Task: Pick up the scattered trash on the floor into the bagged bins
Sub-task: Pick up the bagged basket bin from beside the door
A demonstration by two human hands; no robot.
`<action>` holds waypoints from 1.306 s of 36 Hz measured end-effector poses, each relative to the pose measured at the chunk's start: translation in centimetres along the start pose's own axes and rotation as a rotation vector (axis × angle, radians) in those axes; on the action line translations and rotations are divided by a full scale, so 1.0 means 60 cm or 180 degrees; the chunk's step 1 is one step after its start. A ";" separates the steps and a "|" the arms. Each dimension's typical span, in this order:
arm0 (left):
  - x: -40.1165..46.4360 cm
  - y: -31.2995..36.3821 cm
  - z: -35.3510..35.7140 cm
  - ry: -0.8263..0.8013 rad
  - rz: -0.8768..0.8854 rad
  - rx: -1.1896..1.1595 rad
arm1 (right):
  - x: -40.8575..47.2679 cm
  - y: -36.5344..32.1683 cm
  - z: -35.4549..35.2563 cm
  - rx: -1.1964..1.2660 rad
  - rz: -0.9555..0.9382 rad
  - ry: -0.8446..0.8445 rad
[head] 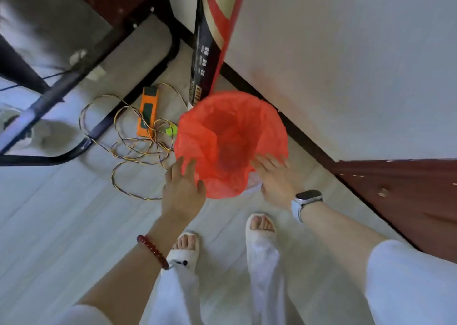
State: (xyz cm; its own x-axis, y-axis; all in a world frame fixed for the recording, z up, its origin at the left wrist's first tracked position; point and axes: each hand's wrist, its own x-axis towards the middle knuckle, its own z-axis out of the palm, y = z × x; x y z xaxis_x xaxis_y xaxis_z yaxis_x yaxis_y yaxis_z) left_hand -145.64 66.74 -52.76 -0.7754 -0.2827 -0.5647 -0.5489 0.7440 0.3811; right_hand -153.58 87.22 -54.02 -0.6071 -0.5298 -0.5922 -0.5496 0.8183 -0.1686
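Note:
A bin lined with a red plastic bag (269, 124) stands on the pale floor by the wall, its mouth wide and nothing visible inside. My left hand (184, 188) reaches to the bag's near left rim with fingers straight, touching the plastic. My right hand (274, 176), with a watch on its wrist, lies with spread fingers on the bag's near right rim. A bit of the white bin (254, 180) shows under the bag beside my right hand.
A tangle of yellow-purple wire (138, 149) and an orange power strip (148, 110) lie left of the bin. A black table frame (99, 126) stands further left. A rolled mat (210, 52) leans on the wall behind. A brown door (408, 193) is at right.

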 end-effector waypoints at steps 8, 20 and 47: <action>0.089 0.003 0.085 0.0074 -0.0185 0.0364 | 0.071 0.050 0.074 -0.0866 -0.0728 -0.0005; 0.095 -0.012 0.094 0.0170 -0.0567 -0.0647 | 0.009 0.118 0.082 0.0061 -0.0717 0.1348; -0.286 -0.154 -0.056 0.1614 -0.1912 -0.1391 | -0.085 -0.176 -0.110 0.0725 -0.0012 0.0559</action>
State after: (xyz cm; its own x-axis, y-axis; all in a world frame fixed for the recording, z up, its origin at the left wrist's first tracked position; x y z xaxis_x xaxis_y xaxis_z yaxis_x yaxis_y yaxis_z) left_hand -128.34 62.68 -44.13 -0.3072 -0.8602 -0.4070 -0.8958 0.1170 0.4288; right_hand -148.46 79.84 -44.01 -0.7064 -0.5473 -0.4489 -0.4211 0.8346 -0.3551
